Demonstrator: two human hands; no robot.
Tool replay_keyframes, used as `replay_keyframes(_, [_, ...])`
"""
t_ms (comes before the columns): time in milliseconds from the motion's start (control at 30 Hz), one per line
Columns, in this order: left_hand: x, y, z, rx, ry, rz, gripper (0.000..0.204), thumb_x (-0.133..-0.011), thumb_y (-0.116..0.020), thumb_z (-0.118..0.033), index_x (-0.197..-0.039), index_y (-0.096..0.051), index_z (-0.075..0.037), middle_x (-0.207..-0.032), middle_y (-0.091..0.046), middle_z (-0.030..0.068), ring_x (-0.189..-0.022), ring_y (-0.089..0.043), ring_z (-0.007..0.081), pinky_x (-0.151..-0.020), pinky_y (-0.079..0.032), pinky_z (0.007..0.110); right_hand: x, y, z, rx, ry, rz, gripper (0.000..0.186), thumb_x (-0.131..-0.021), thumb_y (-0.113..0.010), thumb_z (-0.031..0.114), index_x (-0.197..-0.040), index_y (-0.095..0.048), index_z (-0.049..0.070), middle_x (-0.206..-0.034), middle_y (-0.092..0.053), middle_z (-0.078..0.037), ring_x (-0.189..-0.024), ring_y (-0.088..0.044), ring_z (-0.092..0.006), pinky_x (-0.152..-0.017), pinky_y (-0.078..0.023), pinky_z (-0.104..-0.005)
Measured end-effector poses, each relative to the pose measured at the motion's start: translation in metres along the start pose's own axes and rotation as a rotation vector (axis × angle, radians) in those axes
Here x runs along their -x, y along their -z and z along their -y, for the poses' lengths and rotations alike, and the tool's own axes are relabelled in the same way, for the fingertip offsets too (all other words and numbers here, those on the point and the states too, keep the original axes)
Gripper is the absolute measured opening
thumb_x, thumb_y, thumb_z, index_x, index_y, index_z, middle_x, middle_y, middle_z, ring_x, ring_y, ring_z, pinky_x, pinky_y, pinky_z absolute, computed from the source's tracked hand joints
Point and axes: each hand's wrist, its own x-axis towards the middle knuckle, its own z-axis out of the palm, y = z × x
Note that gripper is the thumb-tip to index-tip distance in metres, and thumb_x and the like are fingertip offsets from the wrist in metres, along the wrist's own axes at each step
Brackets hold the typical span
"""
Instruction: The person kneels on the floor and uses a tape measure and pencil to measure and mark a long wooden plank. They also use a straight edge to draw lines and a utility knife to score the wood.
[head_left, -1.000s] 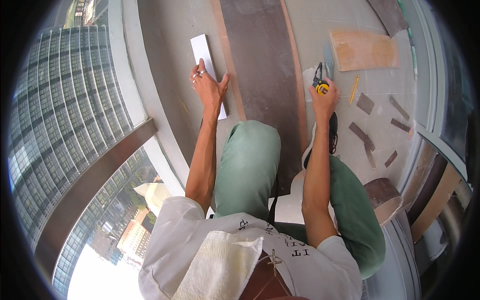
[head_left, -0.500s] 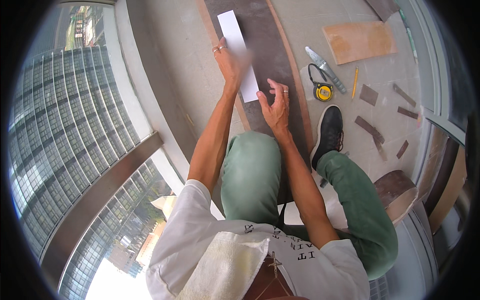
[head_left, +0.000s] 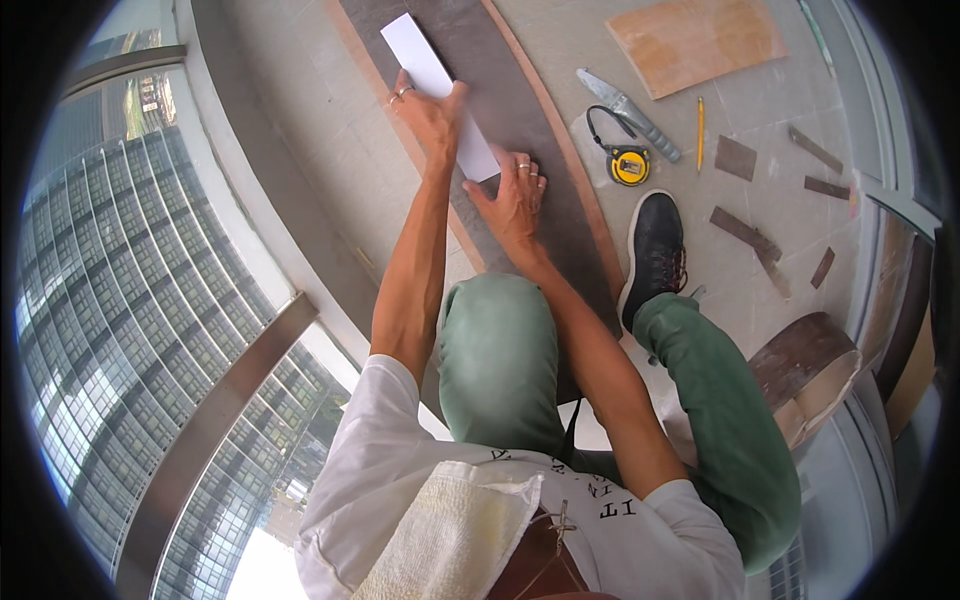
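A long white rectangular strip (head_left: 418,55) lies over a dark brown sheet (head_left: 540,130) with reddish-tan borders, laid on the floor. My left hand (head_left: 430,118) spans the strip near its middle, fingers along the left edge and thumb on the right edge. At the strip's near end is my right hand (head_left: 515,200), its thumb at the end and its bent fingers against the right edge. A thin dark edge shows along the strip's right side. What lies beneath the strip is hidden.
To the right lie a knife (head_left: 615,97), a yellow tape measure (head_left: 629,165), a yellow pencil (head_left: 700,135), a tan board (head_left: 695,45) and several dark offcuts (head_left: 736,158). A curled brown roll (head_left: 800,365) sits by my right leg. A window (head_left: 130,280) runs along the left.
My right hand has closed in from beside the strip's near end onto it. My left thumb now shows on the strip's right edge. The whole view has shifted slightly.
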Motion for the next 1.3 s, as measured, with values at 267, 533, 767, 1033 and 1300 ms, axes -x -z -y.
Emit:
replay_keyframes(267, [0.001,-0.004,0.005,-0.036,-0.069,0.003,0.091,-0.065,-0.078,-0.029,-0.132,-0.042,0.02,-0.129,-0.044,0.0344,-0.118,-0.049,0.0434,-0.102,-0.042,0.048,0.0,-0.001,-0.001,0.027,0.003,-0.032,0.066,-0.079,-0.078,0.035,-0.135,-0.049,0.013,-0.118,-0.054,-0.009,-0.11,-0.053,-0.0283,-0.091,-0.038,-0.0489])
replay_keyframes(533, [-0.002,-0.004,0.009,-0.063,-0.084,0.008,0.091,-0.065,-0.079,-0.028,-0.133,-0.041,0.02,-0.129,-0.044,0.0343,-0.119,-0.048,0.043,-0.102,-0.042,0.047,0.001,0.0,0.001,0.048,-0.006,-0.033,0.067,-0.079,-0.078,0.035,-0.135,-0.05,0.012,-0.116,-0.054,-0.008,-0.108,-0.054,-0.0272,-0.091,-0.038,-0.0474])
replay_keyframes(767, [-0.001,0.0,0.003,-0.048,-0.069,0.019,0.091,-0.063,-0.079,-0.029,-0.131,-0.043,0.021,-0.129,-0.046,0.0356,-0.119,-0.049,0.0436,-0.102,-0.042,0.046,0.004,-0.004,0.0,-0.035,-0.008,-0.095,0.063,-0.076,-0.08,0.035,-0.126,-0.05,0.011,-0.114,-0.057,-0.007,-0.107,-0.055,-0.0261,-0.09,-0.038,-0.044])
replay_keyframes(1033, [-0.006,-0.002,0.007,-0.077,-0.071,-0.016,0.093,-0.061,-0.08,-0.031,-0.129,-0.045,0.021,-0.127,-0.046,0.0354,-0.116,-0.051,0.0435,-0.101,-0.043,0.045,0.007,-0.014,0.0,-0.133,-0.007,-0.145,0.056,-0.073,-0.083,0.033,-0.115,-0.055,0.009,-0.11,-0.061,-0.009,-0.107,-0.054,-0.0299,-0.091,-0.035,-0.045])
replay_keyframes(1300, [-0.007,-0.002,0.015,-0.083,-0.104,-0.007,0.094,-0.061,-0.08,-0.034,-0.129,-0.045,0.021,-0.125,-0.048,0.0349,-0.115,-0.052,0.0429,-0.099,-0.044,0.045,0.009,-0.019,0.002,-0.146,0.001,-0.166,0.054,-0.073,-0.083,0.033,-0.113,-0.054,0.009,-0.108,-0.06,-0.01,-0.105,-0.055,-0.0303,-0.089,-0.035,-0.0451])
